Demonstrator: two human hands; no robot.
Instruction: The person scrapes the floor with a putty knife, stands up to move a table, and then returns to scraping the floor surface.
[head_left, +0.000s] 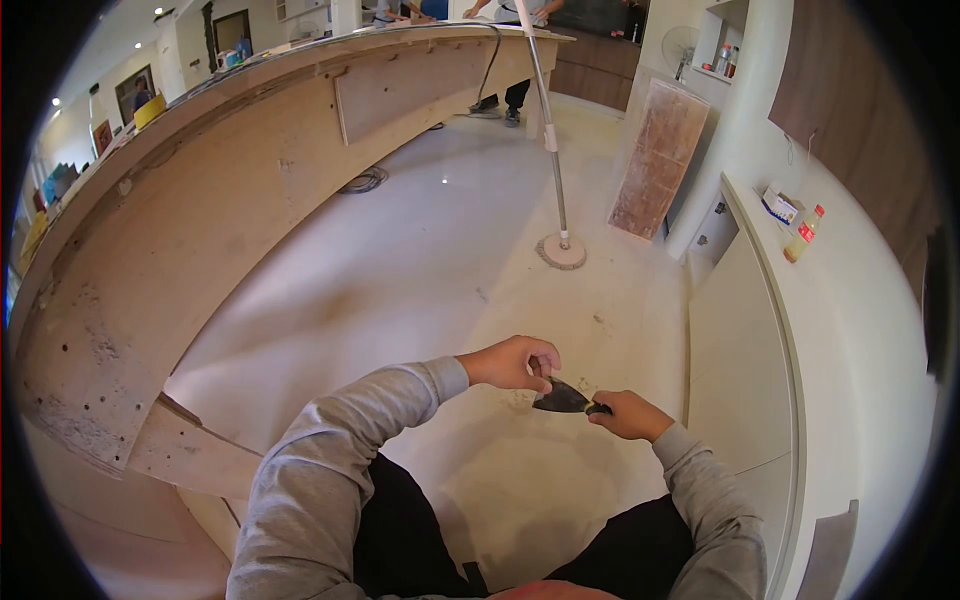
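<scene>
A putty knife with a dark, wide blade hangs above the pale floor in front of me. Its black and yellow handle is in my right hand, whose fingers are wrapped round it. My left hand is at the far end of the blade, thumb and fingers curled together by its edge. Whether those fingers pinch the blade or something small on it is not clear. Small specks and crumbs lie on the floor beyond the knife.
A round mop stands on the floor ahead. A long curved wooden counter runs along the left. A board leans at the back right. On the white right-hand counter stand a bottle and a small box. People stand far back.
</scene>
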